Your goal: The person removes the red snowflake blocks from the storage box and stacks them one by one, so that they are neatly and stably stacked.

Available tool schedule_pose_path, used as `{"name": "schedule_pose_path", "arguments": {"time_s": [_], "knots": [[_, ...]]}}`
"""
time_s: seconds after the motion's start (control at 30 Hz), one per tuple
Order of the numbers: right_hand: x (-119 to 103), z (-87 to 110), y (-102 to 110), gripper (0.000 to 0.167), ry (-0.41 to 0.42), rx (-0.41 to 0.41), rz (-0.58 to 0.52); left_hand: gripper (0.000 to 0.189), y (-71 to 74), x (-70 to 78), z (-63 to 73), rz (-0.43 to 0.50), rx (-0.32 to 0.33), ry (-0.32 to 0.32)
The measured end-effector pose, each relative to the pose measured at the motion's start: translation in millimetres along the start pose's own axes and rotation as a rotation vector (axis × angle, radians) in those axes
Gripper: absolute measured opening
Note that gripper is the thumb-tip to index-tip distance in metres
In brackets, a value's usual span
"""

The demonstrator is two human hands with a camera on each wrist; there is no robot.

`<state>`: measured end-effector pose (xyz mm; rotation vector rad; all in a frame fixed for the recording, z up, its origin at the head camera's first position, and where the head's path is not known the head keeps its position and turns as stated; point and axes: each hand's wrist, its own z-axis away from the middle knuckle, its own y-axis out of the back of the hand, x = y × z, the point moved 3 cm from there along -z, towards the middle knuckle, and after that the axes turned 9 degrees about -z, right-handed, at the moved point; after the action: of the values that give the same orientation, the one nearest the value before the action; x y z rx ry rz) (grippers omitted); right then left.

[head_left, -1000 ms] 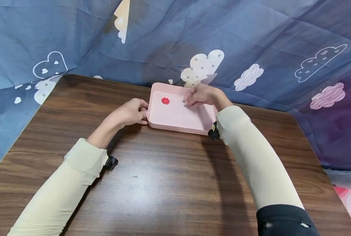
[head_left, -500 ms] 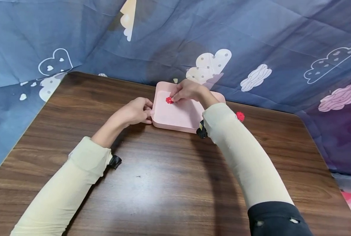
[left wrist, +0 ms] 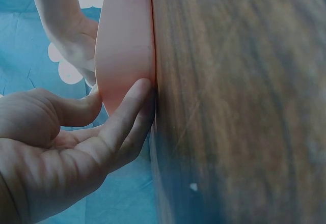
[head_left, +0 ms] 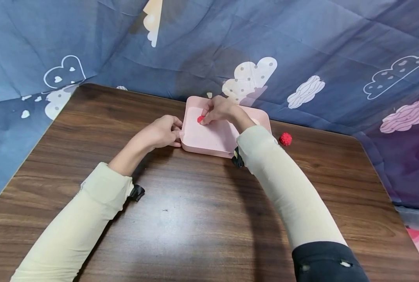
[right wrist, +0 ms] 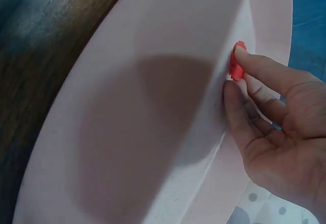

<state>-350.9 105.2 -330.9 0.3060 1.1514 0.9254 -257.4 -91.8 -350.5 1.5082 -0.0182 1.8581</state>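
A shallow pink tray [head_left: 209, 145] lies near the back of the table. Inside it, towards the left, is a small red flower-shaped disc [head_left: 200, 119]. My right hand [head_left: 219, 110] reaches in from the right and pinches this disc between thumb and fingers; the right wrist view shows the disc [right wrist: 237, 61] edge-on, close to the tray floor. At the tray's left wall my left hand [head_left: 161, 132] holds the rim, with its thumb at the top edge and fingers along the outer side, as the left wrist view also shows on the tray wall [left wrist: 125, 35].
To the right of the tray, a knobby red ball-like piece [head_left: 285, 138] sits on the brown wooden table [head_left: 181, 219]. A blue cloth [head_left: 195, 47] printed with clouds hangs right behind the table's back edge.
My right hand has moved left from over the middle of the tray and taken hold of the red disc. The red piece beside the tray has come out from behind the sleeve.
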Motion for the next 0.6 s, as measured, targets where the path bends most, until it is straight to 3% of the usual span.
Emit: {"name": "schedule_pose_path", "arguments": {"time_s": [0.6], "knots": [[8.3, 2.8, 3.5, 0.015, -0.004, -0.021, -0.225, 0.040, -0.4, -0.7, -1.6, 0.002, -0.006, -0.005]]}}
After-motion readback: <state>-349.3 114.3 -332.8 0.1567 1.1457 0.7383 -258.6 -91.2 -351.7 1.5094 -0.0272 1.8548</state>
